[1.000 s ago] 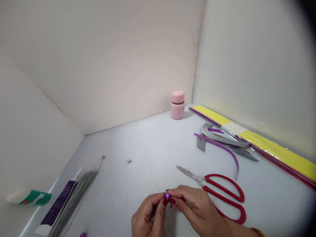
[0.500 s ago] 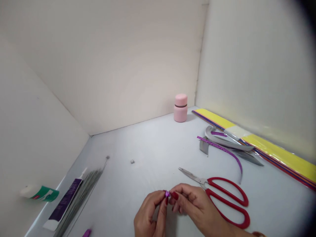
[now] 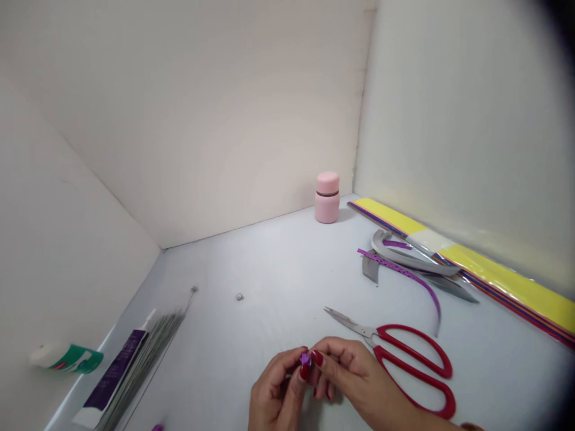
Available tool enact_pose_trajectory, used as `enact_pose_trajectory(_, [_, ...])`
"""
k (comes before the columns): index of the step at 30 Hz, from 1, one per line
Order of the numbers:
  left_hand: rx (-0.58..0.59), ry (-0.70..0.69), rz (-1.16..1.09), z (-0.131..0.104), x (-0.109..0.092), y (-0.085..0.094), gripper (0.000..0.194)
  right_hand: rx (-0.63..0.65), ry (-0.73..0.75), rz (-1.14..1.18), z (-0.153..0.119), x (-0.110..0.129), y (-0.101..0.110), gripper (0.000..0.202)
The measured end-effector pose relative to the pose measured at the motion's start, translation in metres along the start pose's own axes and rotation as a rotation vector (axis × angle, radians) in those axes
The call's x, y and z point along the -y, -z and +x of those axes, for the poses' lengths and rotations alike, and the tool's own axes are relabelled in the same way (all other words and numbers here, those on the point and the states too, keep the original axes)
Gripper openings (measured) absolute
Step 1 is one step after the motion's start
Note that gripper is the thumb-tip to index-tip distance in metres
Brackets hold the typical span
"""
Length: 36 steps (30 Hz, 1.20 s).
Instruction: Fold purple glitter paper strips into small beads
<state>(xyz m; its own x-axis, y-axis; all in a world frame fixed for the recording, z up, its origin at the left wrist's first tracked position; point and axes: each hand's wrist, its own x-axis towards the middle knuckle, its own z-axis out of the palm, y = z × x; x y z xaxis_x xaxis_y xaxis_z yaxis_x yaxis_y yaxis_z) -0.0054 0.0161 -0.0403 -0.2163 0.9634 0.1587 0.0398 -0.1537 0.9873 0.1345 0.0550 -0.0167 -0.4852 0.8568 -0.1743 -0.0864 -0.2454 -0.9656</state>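
A small folded purple piece [image 3: 305, 359] is pinched between the fingertips of both hands, low in the middle of the head view. My left hand [image 3: 279, 389] grips it from the left with thumb and index finger. From the right, my right hand [image 3: 350, 374] has its thumb and index finger closed on the same piece. Scissors with red handles [image 3: 415, 359] lie just right of my right hand, blades pointing up-left. Long purple strip [image 3: 404, 270] and grey strips [image 3: 413, 260] rest farther back on the right.
A pink jar [image 3: 327, 197] stands at the back. Packaged coloured strips [image 3: 485, 269] run along the right wall. At left are a purple tube [image 3: 114, 371], thin wires [image 3: 148, 359] and a green-and-white bottle [image 3: 72, 358]. A small silvery piece [image 3: 239, 297] lies mid-table.
Both hands have shifted slightly right and down, and the purple piece appears turned between the fingertips. The whole view has moved a little.
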Motion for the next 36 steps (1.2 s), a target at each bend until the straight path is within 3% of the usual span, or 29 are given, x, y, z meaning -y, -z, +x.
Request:
enact_pose_trajectory(6, [0.017, 0.032, 0.02, 0.0, 0.004, 0.002, 0.017, -0.004, -0.036, 0.05, -0.001, 0.006, -0.003, 0.04])
enact_pose_trajectory(13, [0.055, -0.328, 0.222, 0.0, 0.0, -0.002, 0.013, -0.017, -0.048, 0.0, -0.001, 0.005, -0.002, 0.04])
enact_pose_trajectory(21, [0.0, -0.427, 0.387, -0.002, -0.002, -0.004, 0.015, 0.021, -0.007, -0.081, 0.0, -0.002, 0.001, 0.039])
enact_pose_trajectory(24, [-0.067, -0.359, 0.468, 0.005, -0.015, 0.008, 0.013, 0.008, 0.022, -0.128, 0.002, -0.007, 0.003, 0.039])
enact_pose_trajectory(26, [-0.179, -0.228, 0.565, 0.015, -0.024, 0.023, 0.012, -0.011, 0.028, -0.156, 0.003, -0.01, 0.004, 0.04])
enact_pose_trajectory(29, [-0.279, -0.145, 0.625, 0.035, -0.029, 0.051, 0.017, -0.009, 0.018, -0.176, 0.005, -0.013, 0.005, 0.039])
enact_pose_trajectory(32, [-0.319, -0.113, 0.666, 0.053, -0.023, 0.074, 0.02, 0.012, 0.02, -0.208, 0.005, -0.014, 0.005, 0.037])
enact_pose_trajectory(36, [-0.295, -0.112, 0.719, 0.065, -0.008, 0.084, 0.017, 0.019, 0.009, -0.251, 0.004, -0.012, 0.004, 0.037])
